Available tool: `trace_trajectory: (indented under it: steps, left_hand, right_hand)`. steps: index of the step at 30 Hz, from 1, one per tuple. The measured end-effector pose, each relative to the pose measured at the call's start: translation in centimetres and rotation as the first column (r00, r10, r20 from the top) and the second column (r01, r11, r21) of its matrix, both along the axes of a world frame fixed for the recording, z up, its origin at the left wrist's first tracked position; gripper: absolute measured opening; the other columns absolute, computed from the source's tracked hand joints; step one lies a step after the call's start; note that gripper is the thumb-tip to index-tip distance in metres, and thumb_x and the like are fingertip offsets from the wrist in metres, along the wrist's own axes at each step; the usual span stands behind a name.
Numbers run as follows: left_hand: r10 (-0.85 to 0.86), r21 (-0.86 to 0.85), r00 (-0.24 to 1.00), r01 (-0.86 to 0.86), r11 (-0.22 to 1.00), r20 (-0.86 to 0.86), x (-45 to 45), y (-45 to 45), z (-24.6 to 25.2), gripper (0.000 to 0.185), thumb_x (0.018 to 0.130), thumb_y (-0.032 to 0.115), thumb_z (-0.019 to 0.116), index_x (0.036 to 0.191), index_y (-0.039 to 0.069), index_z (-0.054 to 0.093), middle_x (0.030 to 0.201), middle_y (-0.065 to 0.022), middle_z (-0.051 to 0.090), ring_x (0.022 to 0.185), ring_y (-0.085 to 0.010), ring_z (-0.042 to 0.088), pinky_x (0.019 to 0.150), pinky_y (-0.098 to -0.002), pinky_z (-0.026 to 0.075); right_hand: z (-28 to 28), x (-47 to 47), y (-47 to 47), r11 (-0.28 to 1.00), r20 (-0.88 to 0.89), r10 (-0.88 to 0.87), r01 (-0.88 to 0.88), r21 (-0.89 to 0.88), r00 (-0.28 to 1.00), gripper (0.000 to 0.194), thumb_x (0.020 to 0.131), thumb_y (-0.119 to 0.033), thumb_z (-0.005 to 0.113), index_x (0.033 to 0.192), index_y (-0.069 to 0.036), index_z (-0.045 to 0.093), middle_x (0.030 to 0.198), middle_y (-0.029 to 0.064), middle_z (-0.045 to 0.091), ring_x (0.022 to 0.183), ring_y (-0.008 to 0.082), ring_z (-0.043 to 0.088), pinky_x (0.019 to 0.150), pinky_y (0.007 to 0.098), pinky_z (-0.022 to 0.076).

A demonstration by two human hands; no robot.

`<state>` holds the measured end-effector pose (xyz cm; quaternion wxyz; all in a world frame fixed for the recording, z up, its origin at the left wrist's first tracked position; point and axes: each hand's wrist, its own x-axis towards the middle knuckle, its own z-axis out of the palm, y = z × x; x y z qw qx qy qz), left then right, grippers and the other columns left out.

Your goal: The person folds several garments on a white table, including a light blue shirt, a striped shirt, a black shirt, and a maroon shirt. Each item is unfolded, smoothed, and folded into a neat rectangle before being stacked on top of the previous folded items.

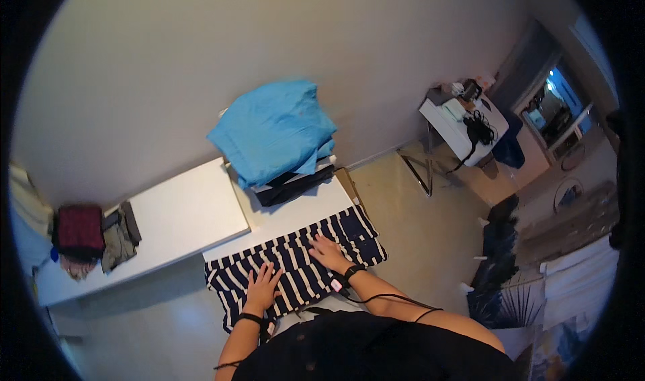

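Observation:
A navy-and-white striped cloth item [297,272], perhaps a garment, lies across the front of a white table [322,202] and hangs over its near edge. Flat on the left part of the stripes rests my left hand [263,289], fingers apart. My right hand [327,255] presses on the cloth further right, its fingers also spread. Neither hand grips anything. Both wrists wear black bands, and a cable runs along my right forearm. Beyond the stripes stands a stack of folded cloth with a large light-blue piece [274,129] on top and dark pieces [297,184] beneath.
To the left, a raised white surface [186,205] holds folded maroon cloth [80,227] and grey-green cloth [121,242]. A white side table [456,129] at the right carries black cables [479,129]. A wall [166,79] rises behind. Further right are a mirror [559,104] and patterned fabric [504,275].

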<state>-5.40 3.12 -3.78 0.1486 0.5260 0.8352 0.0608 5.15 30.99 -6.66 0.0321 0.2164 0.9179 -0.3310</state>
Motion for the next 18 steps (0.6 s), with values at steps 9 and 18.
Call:
trace_trajectory:
  steps: [9, 18]
  left_hand:
    - [0.277, -0.197, 0.958, -0.259, 0.946, 0.069, 2.9, 5.2, 1.3, 0.084, 0.072, 0.033, 0.078, 0.144, 0.016, 0.038, 0.153, -0.0219, 0.026, 0.143, -0.0385, 0.020, 0.106, -0.0721, 0.016]
    - [0.304, -0.371, 0.952, -0.297, 0.880, -0.041, 6.8, 15.7, 1.1, 0.092, 0.078, 0.064, 0.063, 0.153, 0.036, 0.017, 0.145, -0.0465, 0.010, 0.136, -0.0626, 0.009, 0.102, -0.0744, 0.015]
  right_hand:
    - [-2.8, 11.2, 15.8, 0.469, 0.127, -0.850, 0.844, -0.261, 0.511, 0.083, 0.085, -0.055, 0.062, 0.142, 0.001, 0.038, 0.141, 0.0249, 0.044, 0.130, 0.0383, 0.043, 0.107, 0.0435, 0.0351]
    - [-7.8, 10.7, 20.2, 0.528, 0.073, -0.618, 0.482, -0.700, 0.783, 0.046, 0.088, -0.038, 0.067, 0.109, 0.002, 0.059, 0.104, 0.0120, 0.063, 0.094, 0.0231, 0.060, 0.083, 0.0335, 0.0489]
